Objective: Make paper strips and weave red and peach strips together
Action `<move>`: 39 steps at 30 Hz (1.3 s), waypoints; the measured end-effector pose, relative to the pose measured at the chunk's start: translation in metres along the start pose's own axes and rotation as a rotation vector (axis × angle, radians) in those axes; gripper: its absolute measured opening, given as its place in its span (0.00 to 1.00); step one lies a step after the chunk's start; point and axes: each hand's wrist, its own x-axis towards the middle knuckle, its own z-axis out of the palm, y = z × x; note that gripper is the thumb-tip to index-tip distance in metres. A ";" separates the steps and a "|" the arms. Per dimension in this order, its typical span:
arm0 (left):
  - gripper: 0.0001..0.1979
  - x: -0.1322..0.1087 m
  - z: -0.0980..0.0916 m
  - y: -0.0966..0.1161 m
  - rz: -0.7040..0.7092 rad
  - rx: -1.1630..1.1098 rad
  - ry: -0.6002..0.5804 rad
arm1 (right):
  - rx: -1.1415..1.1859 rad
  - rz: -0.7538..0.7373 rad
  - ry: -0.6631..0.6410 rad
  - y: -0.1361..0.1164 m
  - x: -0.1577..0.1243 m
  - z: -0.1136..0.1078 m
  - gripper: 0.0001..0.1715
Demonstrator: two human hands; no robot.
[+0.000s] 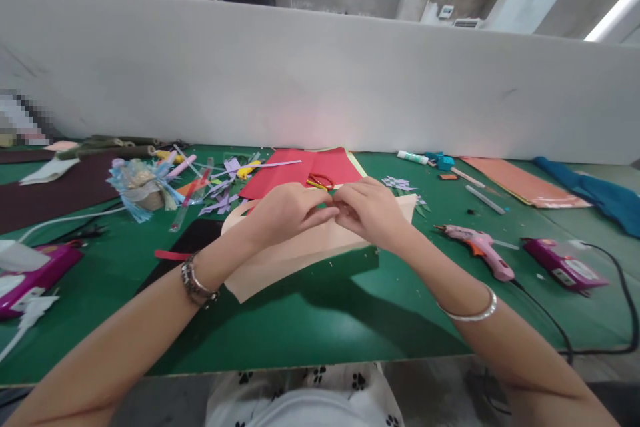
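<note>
My left hand [295,212] and my right hand [367,213] meet in the middle, fingertips pinched together and touching. Between and below them is a pale peach sheet of paper [280,259], bent upward on its left side, with its top edge at my fingers. My fingers cover the exact spot of the pinch. Just behind my hands, scissors with red and yellow handles [323,181] lie on red paper [287,170]. Under the left part of the sheet, a dark flat object [173,253] shows in part, with a red strip [173,255] near my left wrist.
A pink glue gun [480,247] and a purple power strip [563,263] with cables lie right. Left are another power strip [43,273], a blue tasselled bundle [143,187] and lilac paper scraps [225,190]. Coral sheets [525,181] and a glue stick [413,157] lie farther back, before a white partition [320,80].
</note>
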 end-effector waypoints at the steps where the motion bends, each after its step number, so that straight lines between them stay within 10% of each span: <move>1: 0.20 -0.001 -0.001 0.000 -0.010 -0.046 -0.033 | -0.008 0.001 -0.004 0.001 -0.001 0.000 0.12; 28: 0.25 -0.017 -0.029 -0.018 -0.029 0.065 -0.088 | -0.045 -0.063 0.045 0.027 -0.020 -0.016 0.10; 39: 0.23 -0.026 -0.047 -0.036 -0.079 0.122 -0.107 | -0.133 0.277 0.166 0.065 -0.048 -0.039 0.09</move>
